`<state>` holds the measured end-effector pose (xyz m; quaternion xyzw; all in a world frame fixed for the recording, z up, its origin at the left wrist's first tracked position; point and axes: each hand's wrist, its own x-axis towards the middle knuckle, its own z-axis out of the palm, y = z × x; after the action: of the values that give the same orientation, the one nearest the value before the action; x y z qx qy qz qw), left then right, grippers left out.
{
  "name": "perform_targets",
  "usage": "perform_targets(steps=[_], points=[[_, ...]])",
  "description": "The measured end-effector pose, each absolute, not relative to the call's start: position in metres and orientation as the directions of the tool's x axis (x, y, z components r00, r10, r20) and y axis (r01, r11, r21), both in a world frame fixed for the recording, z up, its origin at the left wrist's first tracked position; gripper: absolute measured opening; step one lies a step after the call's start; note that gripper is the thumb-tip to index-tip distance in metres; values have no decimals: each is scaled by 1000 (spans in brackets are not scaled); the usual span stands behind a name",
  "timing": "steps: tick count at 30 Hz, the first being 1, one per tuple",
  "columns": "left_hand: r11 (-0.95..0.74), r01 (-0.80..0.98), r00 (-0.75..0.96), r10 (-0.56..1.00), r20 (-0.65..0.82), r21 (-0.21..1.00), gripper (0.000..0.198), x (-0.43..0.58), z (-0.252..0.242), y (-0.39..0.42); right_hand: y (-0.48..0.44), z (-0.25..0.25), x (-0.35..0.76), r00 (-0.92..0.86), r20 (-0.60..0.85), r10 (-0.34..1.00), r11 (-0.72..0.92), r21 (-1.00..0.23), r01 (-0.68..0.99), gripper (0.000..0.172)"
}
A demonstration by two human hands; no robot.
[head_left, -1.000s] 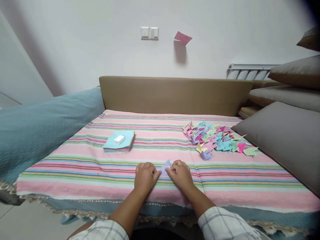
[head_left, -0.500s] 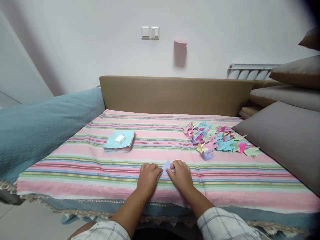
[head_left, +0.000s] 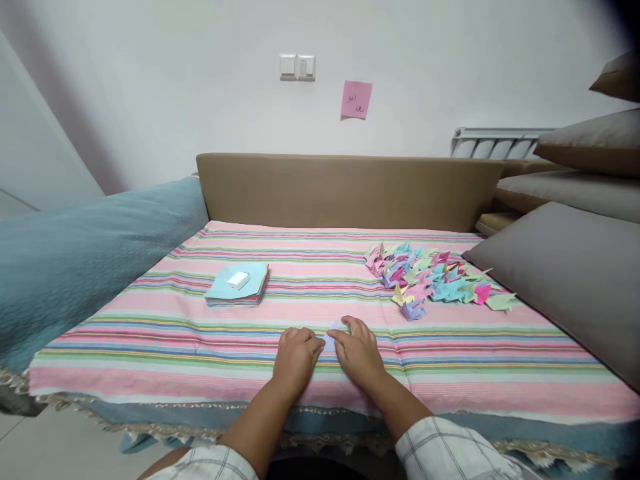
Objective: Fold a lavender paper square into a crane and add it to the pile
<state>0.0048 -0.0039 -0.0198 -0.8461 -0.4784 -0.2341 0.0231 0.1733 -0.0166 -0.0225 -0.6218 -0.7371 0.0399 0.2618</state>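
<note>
A small piece of folded light purple paper (head_left: 330, 344) lies on the striped cloth in front of me, partly hidden by my fingers. My left hand (head_left: 296, 357) is closed, its thumb and curled fingers pinching the paper's left edge. From the other side my right hand (head_left: 361, 350) has its thumb across the paper and its index finger at the top edge. Beyond my right hand is a pile of colourful folded paper cranes (head_left: 433, 277), with a purple one nearest. To the left, a stack of coloured paper sheets (head_left: 257, 280) carries a small white block (head_left: 239, 280).
The striped cloth (head_left: 175, 360) covers the seat, backed by a brown backrest (head_left: 350, 190). Grey cushions (head_left: 575, 267) pile up at the right, and a blue-covered armrest (head_left: 100, 233) borders the left. A pink note (head_left: 357, 100) hangs on the wall near light switches (head_left: 297, 67).
My right thumb and index finger have moved up and over the paper, covering its pointed top. My left hand keeps its place. The pink note on the wall, curled up before, now hangs flat.
</note>
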Motion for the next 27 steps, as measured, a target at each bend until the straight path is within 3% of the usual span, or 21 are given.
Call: perform_targets(steps=[11, 15, 20, 27], points=[[-535, 823, 435, 811, 391, 192, 16, 5, -16, -6, -6, -22, 180, -4, 223, 975, 95, -398, 912, 40], [-533, 823, 437, 815, 380, 197, 17, 5, -16, -6, -13, -22, 183, -69, 334, 940, 215, -421, 881, 37], [-526, 826, 430, 820, 377, 201, 15, 6, -16, -6, -29, -20, 184, -348, 434, 831, 509, -343, 790, 26], [-518, 828, 422, 828, 369, 216, 16, 6, -15, -6, -34, -14, 189, -301, 385, 873, 428, -304, 851, 24]])
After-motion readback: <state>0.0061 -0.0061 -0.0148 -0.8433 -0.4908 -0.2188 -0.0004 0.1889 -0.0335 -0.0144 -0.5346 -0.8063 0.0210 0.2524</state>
